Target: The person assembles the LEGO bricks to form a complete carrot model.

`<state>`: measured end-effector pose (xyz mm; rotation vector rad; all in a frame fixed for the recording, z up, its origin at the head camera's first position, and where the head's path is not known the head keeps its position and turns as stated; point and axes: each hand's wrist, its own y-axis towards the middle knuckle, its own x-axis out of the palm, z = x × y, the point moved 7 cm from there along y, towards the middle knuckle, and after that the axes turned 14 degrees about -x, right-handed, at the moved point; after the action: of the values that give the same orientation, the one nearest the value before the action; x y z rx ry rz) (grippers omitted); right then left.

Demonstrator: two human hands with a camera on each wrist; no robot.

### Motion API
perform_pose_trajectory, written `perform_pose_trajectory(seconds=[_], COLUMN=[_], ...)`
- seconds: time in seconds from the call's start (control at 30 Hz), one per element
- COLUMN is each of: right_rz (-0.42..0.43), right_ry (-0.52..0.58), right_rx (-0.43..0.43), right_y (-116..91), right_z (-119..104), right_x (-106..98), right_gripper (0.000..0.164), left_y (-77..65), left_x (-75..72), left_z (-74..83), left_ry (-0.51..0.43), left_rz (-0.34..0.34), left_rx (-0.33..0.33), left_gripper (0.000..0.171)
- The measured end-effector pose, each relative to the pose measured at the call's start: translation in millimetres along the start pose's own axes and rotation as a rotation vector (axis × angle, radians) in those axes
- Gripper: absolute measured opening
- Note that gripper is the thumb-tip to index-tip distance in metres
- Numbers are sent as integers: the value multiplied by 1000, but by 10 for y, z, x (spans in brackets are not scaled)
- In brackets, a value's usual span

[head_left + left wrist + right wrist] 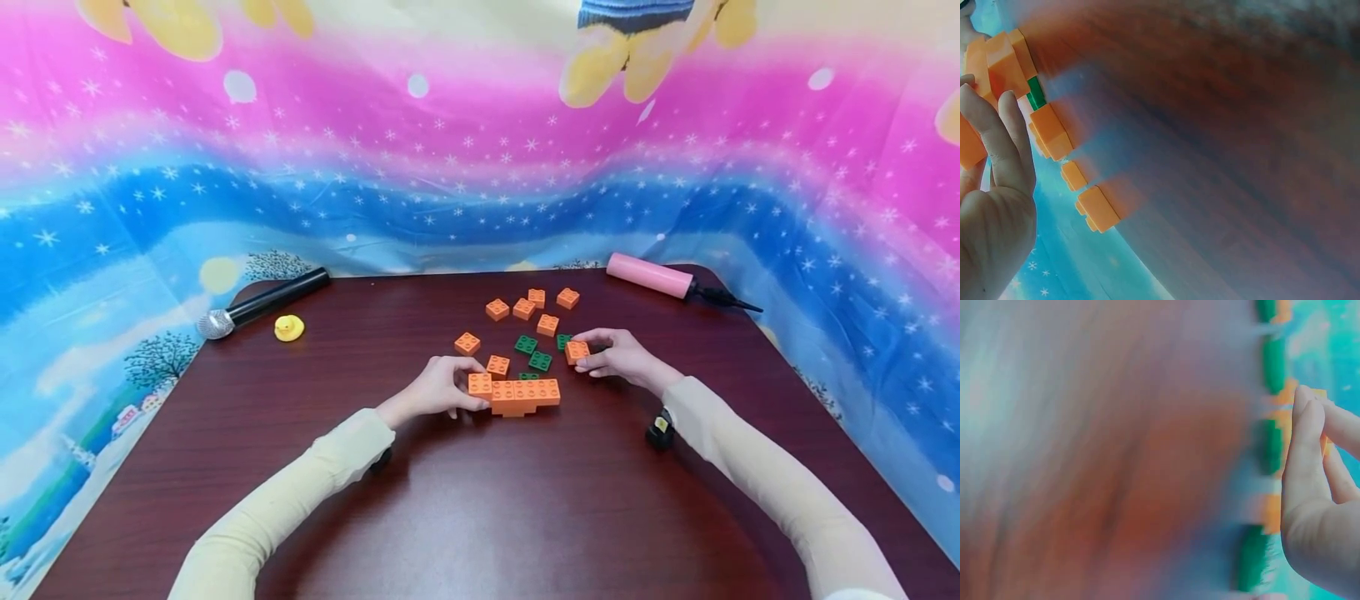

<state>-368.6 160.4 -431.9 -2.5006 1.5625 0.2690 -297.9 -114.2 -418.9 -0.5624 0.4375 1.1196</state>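
At the left end of a built orange brick assembly [525, 392], my left hand [442, 387] pinches a square orange brick [480, 383]. Whether that brick is joined to the assembly I cannot tell. The assembly has a wide studded top and a narrower part below. My right hand [618, 358] pinches another orange brick [577, 352] to the right of the loose bricks. In the right wrist view the fingers [1305, 444] hide most of that brick. A green brick [540, 361] lies between the two hands, and part of another green brick [528, 377] shows behind the assembly.
Several loose orange bricks [547, 325] and green bricks [525, 343] lie on the dark table [480, 517] beyond the hands. A microphone [262, 304] and a yellow rubber duck [288, 327] are at the back left. At the back right lies a pink hand pump [649, 276].
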Motion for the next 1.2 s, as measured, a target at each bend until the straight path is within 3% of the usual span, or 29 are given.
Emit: perform_pose_trajectory(seconds=[0.23,0.37,0.7,1.2], right_rz=[-46,-81,-137,-160], right_ry=[-39,-95,-114,-123], right_rx=[-145,-192,-178,-181], right_y=[-177,-257,-326,-318], right_z=[-489,-605,-491,-401], right_x=[200,342,541,603], right_gripper=[55,55,50,48], left_y=[12,0,3,10], left_x=[-5,-16,3,10], left_z=[-15,-2,-8,-16], left_ry=[-4,3,7,-1], left_rz=[6,16,14,12], left_rx=[2,14,28,11], left_gripper=[47,48,46,46])
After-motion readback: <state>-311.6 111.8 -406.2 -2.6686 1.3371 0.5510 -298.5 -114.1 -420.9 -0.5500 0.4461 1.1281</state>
